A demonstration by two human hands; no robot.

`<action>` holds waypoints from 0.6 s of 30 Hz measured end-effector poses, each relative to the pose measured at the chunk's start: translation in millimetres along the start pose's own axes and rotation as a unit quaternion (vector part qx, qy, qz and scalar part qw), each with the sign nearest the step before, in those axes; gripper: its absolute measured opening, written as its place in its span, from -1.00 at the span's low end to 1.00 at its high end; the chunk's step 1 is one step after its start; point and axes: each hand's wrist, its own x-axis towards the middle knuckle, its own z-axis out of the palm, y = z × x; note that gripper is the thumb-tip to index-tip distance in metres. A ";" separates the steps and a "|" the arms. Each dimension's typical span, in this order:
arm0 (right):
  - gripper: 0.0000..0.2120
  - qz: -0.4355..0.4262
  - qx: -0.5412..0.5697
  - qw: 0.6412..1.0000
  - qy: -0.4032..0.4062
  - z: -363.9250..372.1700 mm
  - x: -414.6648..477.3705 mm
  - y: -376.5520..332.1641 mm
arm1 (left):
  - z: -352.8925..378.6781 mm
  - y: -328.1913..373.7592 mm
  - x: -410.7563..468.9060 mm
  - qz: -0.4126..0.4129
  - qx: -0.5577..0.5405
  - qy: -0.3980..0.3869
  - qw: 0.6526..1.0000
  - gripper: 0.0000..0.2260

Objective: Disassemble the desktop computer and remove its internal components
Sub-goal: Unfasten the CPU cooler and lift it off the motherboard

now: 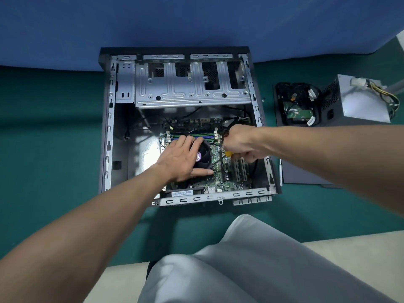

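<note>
On the green counter (54, 149), the open computer case (107, 127) lies on its side, seen from above. Its metal drive cage (188, 84) at the far end holds nothing that I can see. The motherboard (218, 180) sits in the near half.

My left grip (181, 158) lies flat on the black cooler fan (203, 154) at the middle of the board. Its fingers are straight and spread, clamped on nothing, with the thumb resting on the board beside the fan.

Just right of the fan, my right grip (240, 143) is curled tight around a yellow-handled screwdriver (228, 153) pointing down toward the cooler's edge. I cannot make out its tip.

Further right, outside the case, a hard drive (297, 112) and the grey power supply (363, 103) lie on the counter, already out.

I judge the step in hand to be freeing the cooler. To do it well, I would:
- hold the driver square in the screw head;
- press lightly with the left palm so the cooler cannot tilt;
- loosen opposite corners in turn;
- unplug the fan lead before lifting.

A slip here could gouge the board.
</note>
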 end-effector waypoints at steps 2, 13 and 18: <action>-0.79 -0.037 -0.097 0.994 0.034 3.1 -4.0 -2.1 | 1.2 0.6 -0.1 -0.007 -0.014 0.010 1.000 -0.04; -0.68 -0.272 -0.423 0.862 0.066 9.2 -18.5 -10.5 | -5.7 -0.8 9.5 -0.005 -0.019 0.005 1.000 -0.08; -0.79 -0.036 -0.068 0.997 0.018 0.0 -3.8 0.6 | -1.2 7.8 18.3 -0.037 -0.008 0.003 0.999 -0.26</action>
